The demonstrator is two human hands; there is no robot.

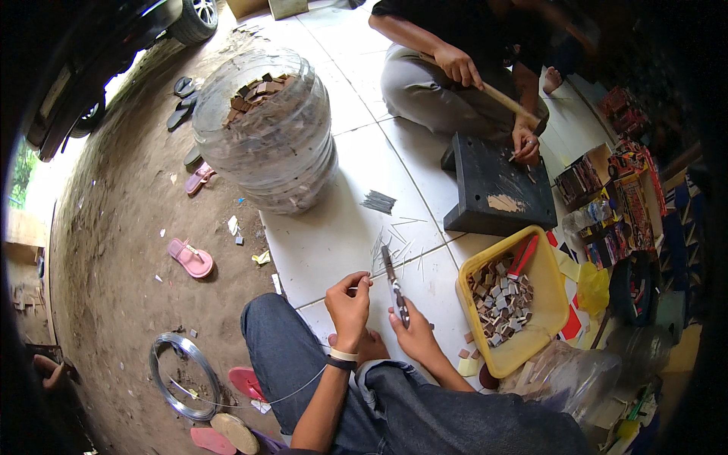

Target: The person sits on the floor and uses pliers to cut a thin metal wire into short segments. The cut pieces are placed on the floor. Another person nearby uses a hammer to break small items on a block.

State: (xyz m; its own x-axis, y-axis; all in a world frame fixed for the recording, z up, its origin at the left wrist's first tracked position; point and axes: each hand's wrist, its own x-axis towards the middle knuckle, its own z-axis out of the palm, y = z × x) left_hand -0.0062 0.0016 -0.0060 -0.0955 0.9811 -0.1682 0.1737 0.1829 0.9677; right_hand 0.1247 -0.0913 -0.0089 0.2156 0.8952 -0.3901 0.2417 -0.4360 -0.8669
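My left hand (pixel 349 307) is closed in a pinch, its fingertips just above the white tile. A thin wire (pixel 299 390) curves up from the silvery coil (pixel 184 377) on the ground toward my left wrist; the pinch seems to be on this wire, though its run through the hand is hidden. My right hand (pixel 415 334) grips a long, slim metal hand tool (pixel 395 287), which looks like pliers, pointing away from me. Just past both hands, thin cut wire pieces (pixel 406 246) lie scattered. A neater bundle of short wires (pixel 378 201) sits farther off.
A yellow basin (pixel 462 292) with small brown and grey pieces and a red-handled tool (pixel 523 256) stands right. Opposite, another person's hands (pixel 459 67) hold a wooden stick (pixel 504 98) over a black stool (pixel 493 174). A big clear container (pixel 265 171) of pieces stands far left.
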